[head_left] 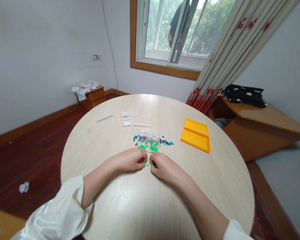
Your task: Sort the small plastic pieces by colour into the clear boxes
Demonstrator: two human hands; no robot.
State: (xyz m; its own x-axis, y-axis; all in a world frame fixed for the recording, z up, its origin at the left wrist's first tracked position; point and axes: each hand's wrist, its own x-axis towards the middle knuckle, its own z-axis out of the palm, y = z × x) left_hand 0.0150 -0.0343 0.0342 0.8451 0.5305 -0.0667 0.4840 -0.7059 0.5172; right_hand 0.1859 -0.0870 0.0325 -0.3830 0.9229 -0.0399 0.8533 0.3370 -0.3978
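Observation:
Both of my hands are curled close together at the middle of the round table. My left hand (136, 159) has thumb and fingers bent toward each other, with small green pieces (144, 163) at the fingertips. Facing it, my right hand (161, 165) is closed in the same way, and a bit of green shows by its thumb. Whether the pieces are gripped or lie on the tabletop is too small to tell. Just beyond the fingers is a clear plastic box (148, 143) with more green pieces in it. Blue, brown and cream pieces (167, 142) lie scattered on both sides of that box.
Behind the box stand a clear open case (141, 129), a smaller clear case (126, 121) and a shallow clear tray (106, 121). A yellow two-part tray (195, 135) sits to the right on the table (130, 206). Dark cloth (245, 95) lies on the tilted wooden furniture (272, 116).

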